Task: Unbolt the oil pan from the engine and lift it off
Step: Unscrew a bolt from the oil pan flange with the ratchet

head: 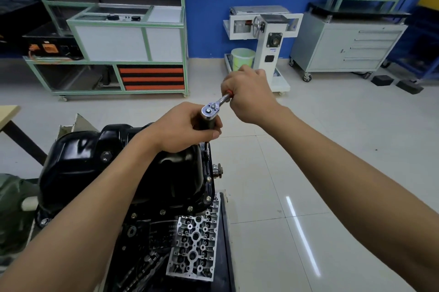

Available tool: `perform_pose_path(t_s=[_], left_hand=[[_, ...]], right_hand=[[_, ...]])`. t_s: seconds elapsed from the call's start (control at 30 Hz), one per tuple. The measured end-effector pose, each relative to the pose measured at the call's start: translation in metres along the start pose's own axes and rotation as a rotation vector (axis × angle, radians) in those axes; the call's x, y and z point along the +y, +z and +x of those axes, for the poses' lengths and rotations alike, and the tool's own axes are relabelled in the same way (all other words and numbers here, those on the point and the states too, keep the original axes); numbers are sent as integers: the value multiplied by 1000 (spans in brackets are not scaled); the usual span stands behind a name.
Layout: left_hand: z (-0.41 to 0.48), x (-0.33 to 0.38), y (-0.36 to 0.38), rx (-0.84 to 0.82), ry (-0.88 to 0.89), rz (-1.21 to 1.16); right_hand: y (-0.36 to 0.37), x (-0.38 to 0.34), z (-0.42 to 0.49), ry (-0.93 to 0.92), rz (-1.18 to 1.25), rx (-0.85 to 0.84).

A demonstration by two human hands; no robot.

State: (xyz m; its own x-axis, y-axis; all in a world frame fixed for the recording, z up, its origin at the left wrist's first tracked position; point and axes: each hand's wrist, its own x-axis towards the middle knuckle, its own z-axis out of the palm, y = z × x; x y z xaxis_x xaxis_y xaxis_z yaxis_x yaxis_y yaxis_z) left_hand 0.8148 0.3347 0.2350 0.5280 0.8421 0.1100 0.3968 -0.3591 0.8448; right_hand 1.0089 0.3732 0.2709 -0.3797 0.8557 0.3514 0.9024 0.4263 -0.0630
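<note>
Oil pan [107, 161], black, sits bolted on the upturned engine [152, 232], near left, not yet lifted. My left hand [180, 128] grips the ratchet [209, 110] below its head, over a right-edge bolt. My right hand [247, 97] grips its handle. Several flange bolts [208, 198] are in place.

You have one ratchet wrench [215, 106], one black oil pan [78, 166], one engine [154, 232] and one bare cylinder head [194, 242] in front of you. On the pan's flange you can count six bolts [208, 198], though your arm may hide more. Farther back there is one pale bucket [242, 59], one grey cabinet [332, 49] with four drawers, and two black blocks [382, 80] on the floor.
</note>
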Motion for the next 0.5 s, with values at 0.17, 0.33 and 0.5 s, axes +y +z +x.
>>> perform_pose_path(t_s=[0.17,0.33,0.5], left_hand=[[3,-2,0,16,-3,-49],[4,-4,4,72,6,-60],[6,-5,7,167,3,-38]], right_hand=[[1,1,0,-27,27,24],[-3,5,-30,139,-103,19],[-16,-5,-64,227,-156,-155]])
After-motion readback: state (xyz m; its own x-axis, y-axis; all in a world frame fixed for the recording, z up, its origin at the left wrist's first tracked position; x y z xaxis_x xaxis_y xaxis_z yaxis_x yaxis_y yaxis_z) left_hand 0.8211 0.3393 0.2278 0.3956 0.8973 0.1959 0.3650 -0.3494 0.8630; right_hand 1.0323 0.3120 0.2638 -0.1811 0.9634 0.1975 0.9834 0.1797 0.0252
